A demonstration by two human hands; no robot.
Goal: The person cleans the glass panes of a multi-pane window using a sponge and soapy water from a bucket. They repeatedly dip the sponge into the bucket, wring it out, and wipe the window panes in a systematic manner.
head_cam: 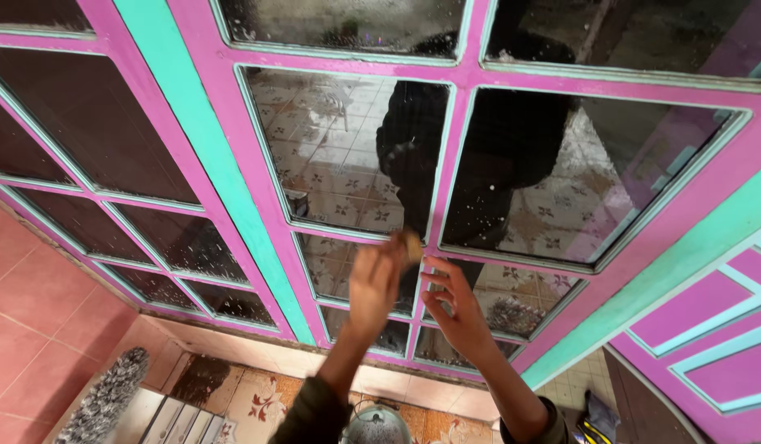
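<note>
I take the pink crossbar between the upper and lower panes as my landmark. My left hand sits just below it, fingers closed around a small tan object, likely a sponge or a wad of abrasive, though it is blurred and I cannot tell which. That object is pressed at the crossbar, right where the vertical pink bar meets it. My right hand is just below the crossbar too, a little to the right of the left one, open with fingers spread and holding nothing, its fingertips near the bar without clearly touching.

The glass panes above the crossbar carry pale specks and smears, thickest near the frame edges. The turquoise upright stands well to the left of the crossbar.

To do this well, I judge that short, firm strokes along the bar serve better than wide sweeps, so the pad stays off the glass and follows the painted edge. I would rest the open hand flat on the frame below the crossbar to steady myself. Pressure should stay moderate: the paint looks thin at the turquoise trim lines. Far below the crossbar, a grey fluffy duster lies on the floor, well apart.
</note>
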